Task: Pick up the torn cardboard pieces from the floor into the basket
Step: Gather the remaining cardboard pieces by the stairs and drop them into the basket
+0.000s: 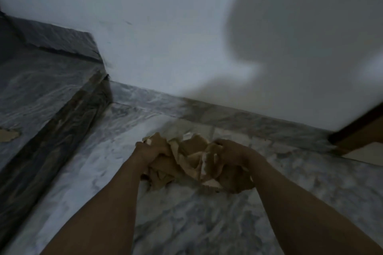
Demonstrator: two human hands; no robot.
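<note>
A bundle of torn brown cardboard pieces [187,160] is gathered between both my hands, low over the grey marble floor [186,223]. My left hand [151,151] grips the left side of the bundle. Gripping the right side is my right hand [230,153]. Some pieces hang below the hands near the floor. One more torn cardboard piece [9,135] lies on the raised marble step at the far left. No basket is in view. The picture is blurred.
A raised marble step [41,93] runs along the left. A white wall [165,37] with a marble skirting stands just beyond the bundle. A brown wooden door frame [358,130] is at the right edge.
</note>
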